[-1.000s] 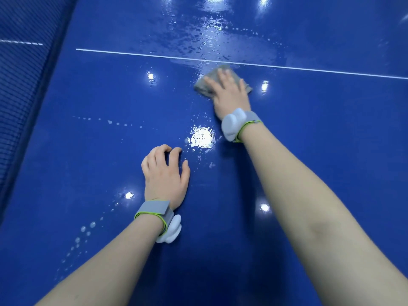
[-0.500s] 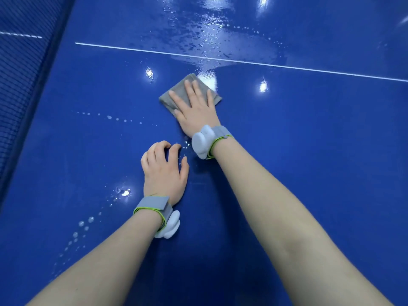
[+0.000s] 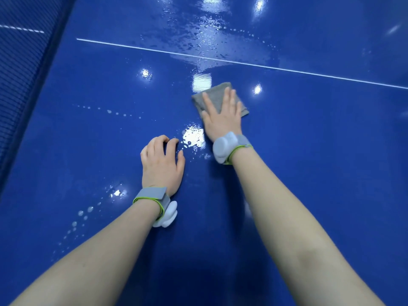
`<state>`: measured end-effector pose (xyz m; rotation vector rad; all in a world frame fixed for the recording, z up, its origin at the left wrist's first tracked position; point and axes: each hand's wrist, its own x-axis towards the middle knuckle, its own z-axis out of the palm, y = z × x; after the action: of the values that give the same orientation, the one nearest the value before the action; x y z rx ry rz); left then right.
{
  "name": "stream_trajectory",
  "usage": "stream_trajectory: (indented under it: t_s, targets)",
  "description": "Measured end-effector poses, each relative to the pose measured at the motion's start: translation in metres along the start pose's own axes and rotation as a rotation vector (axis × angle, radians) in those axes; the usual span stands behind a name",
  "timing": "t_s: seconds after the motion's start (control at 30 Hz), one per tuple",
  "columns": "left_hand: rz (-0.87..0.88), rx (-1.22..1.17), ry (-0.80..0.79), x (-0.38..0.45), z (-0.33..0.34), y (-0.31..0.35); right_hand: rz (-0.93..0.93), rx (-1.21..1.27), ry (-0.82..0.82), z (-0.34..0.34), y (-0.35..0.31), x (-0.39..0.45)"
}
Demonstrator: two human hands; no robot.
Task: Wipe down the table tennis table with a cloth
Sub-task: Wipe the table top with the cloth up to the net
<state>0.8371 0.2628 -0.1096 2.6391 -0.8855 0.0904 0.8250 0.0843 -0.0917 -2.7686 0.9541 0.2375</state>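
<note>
1. Progress: the table is partly wiped, I judge. Water droplets remain toward its left edge, and a wet sheen beyond the white line.
2. Cloth: grey, folded, mid-table, just short of the line.
3. My right hand: arm extended, fingers straight, pressing flat on the cloth.
4. My left hand: braced on the table, fingers curled, holding nothing.
</note>
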Motion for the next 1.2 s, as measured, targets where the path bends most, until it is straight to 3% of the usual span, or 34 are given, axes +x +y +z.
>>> stream_trajectory:
  t_s: [0.13,0.23,0.47,0.6,0.8,0.93,1.2]
  targets:
    - [-0.011,-0.058,-0.062,0.000,-0.007,0.001,-0.246,-0.038,-0.035,0.012,-0.035,-0.033]
    - [0.069,-0.033,-0.151,-0.009,-0.012,-0.004,-0.303,-0.056,-0.058,0.010,-0.026,-0.043]
    - [0.096,-0.082,-0.310,-0.019,-0.031,-0.011,0.069,-0.021,-0.009,0.000,0.025,-0.041]
    - [0.112,-0.049,-0.330,-0.036,-0.035,-0.018,0.195,0.009,0.022,0.007,0.019,-0.046]
    - [0.093,-0.012,-0.342,-0.060,-0.046,-0.025,-0.159,-0.055,-0.090,0.018,-0.046,-0.095]
    - [0.111,0.008,-0.392,-0.073,-0.053,-0.032,-0.374,-0.081,-0.104,0.022,-0.037,-0.114]
    - [0.102,-0.046,-0.462,-0.096,-0.069,-0.041,0.079,-0.082,-0.098,0.012,0.015,-0.106]
